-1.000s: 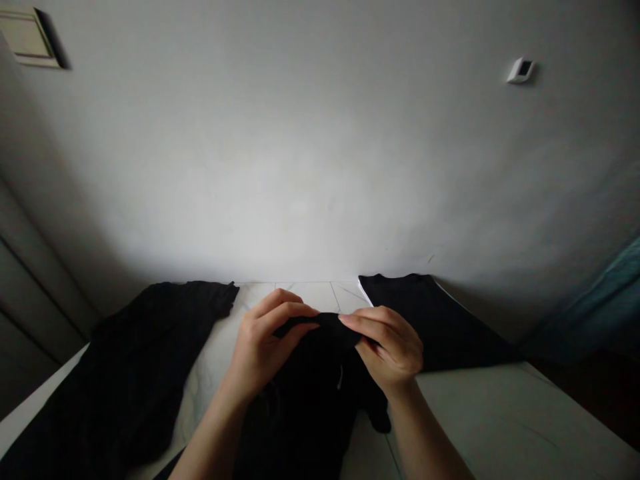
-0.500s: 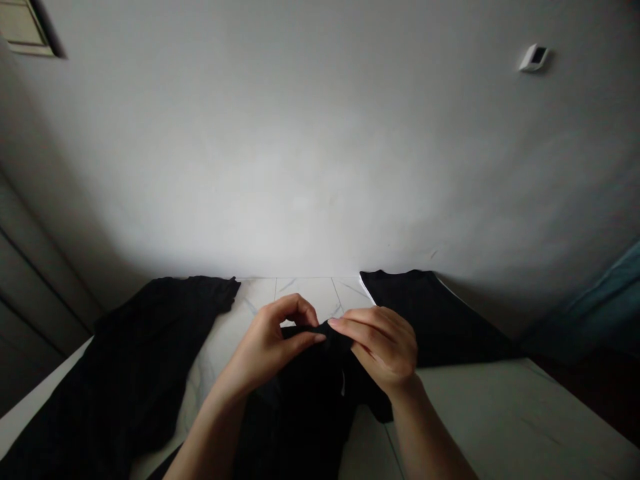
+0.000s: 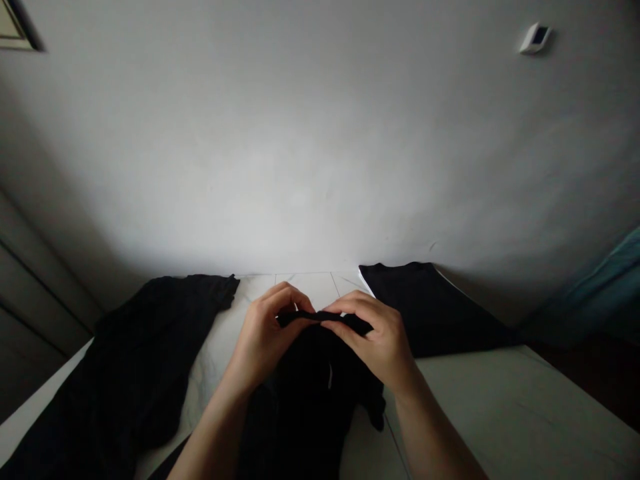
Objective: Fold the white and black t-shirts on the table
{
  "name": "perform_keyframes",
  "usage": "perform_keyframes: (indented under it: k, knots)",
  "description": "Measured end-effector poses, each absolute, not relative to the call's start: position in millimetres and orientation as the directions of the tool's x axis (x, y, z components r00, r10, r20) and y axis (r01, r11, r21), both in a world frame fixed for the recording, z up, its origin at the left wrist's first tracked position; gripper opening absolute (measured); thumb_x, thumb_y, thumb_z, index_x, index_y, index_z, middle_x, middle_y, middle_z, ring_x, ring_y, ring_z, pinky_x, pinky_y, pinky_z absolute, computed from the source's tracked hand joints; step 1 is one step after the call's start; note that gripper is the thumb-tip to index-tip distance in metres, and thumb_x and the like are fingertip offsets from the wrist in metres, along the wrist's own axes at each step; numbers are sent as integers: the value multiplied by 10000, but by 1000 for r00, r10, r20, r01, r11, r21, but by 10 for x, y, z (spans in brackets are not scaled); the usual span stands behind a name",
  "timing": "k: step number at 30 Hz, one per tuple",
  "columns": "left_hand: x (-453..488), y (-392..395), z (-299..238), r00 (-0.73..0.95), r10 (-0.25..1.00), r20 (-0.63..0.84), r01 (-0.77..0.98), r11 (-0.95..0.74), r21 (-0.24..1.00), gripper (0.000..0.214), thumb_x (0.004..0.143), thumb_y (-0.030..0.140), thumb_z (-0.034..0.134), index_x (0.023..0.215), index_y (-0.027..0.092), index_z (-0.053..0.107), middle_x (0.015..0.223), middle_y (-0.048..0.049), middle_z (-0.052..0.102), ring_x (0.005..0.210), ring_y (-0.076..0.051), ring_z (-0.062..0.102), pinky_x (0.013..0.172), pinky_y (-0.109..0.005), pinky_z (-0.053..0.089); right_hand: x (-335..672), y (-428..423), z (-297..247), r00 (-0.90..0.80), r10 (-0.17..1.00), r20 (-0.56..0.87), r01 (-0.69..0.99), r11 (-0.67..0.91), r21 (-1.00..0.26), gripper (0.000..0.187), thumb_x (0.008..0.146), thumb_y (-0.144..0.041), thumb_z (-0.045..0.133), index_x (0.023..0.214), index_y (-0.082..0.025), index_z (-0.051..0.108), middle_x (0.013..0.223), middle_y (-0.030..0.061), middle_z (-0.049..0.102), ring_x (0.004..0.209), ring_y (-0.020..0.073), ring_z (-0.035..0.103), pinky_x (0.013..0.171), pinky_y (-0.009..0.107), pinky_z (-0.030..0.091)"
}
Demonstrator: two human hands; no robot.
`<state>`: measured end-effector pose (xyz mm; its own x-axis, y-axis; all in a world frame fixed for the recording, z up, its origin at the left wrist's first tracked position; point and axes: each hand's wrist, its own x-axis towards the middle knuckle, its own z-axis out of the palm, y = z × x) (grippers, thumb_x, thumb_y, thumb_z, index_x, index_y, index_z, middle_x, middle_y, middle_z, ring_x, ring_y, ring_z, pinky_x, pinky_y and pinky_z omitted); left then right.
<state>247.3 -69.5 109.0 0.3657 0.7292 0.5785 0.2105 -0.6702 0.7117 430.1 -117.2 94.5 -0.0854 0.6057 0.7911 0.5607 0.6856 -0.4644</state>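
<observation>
1. Strip of white [image 3: 330,375], thin and upright, shows on the front of the black garment [image 3: 310,407] at lower centre; it is too small for you to tell whether it is a label, a cord or something else.
2. Wall box [image 3: 536,39] at the upper right has a white case and a dark face; any lettering on it is too blurred for you to read.
3. Your left hand [image 3: 265,330], just left of the lower centre, has its thumb and index finger clamped on the top edge of the black garment, with the fingers curved above and the thumb underneath.
4. Your right hand [image 3: 383,333] mirrors it from the other side, fingertips over the edge and thumb below, clamped on the same fold of cloth.
5. Your two pinches lie just beside each other; the black garment hangs down between your forearms to the bottom of the frame.
6. A second garment [image 3: 135,360], also black, lies rumpled across the lower left on the pale table [image 3: 480,393].
7. To the right of centre, a flat black cloth [image 3: 440,310] with white along its edges lies near the wall [image 3: 300,147].
8. At the upper left corner you see part of a picture frame [image 3: 15,41].
</observation>
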Motion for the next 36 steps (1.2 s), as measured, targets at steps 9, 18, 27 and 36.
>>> perform_keyframes:
  k: [9,18,27,36]
  knots:
    - [2377,-651,1079,538,617,574,165,-745,646,149,772,279,780,897,215,730,725,21,629,661,-110,575,604,-212,432,4290,-1239,969,-179,559,809,688,659,-304,77,929,-200,605,901,-221,674,824,16,688,764,146,647,709,271,501]
    - [2341,-629,1091,615,570,545,259,-798,543,69,888,192,606,866,206,670,826,-4,675,781,-142,622,714,-242,474,4206,-1241,930,-211,632,746,779,569,-262,130,947,-223,578,857,-206,670,792,18,670,729,141,634,681,252,461]
    - [2534,-735,1020,445,682,581,217,-711,669,49,896,244,527,919,214,558,789,17,597,734,-125,586,693,-237,492,4274,-1184,881,-89,698,711,570,621,-538,158,855,-213,680,970,-239,574,874,8,615,773,152,597,719,276,486]
    - [2402,-363,894,412,766,493,400,-638,658,355,785,439,696,1104,285,674,985,-17,610,877,-184,618,819,-334,519,4511,-1142,907,-61,662,747,298,726,-619,171,916,-170,539,1037,-263,462,1072,40,517,935,157,544,811,309,473]
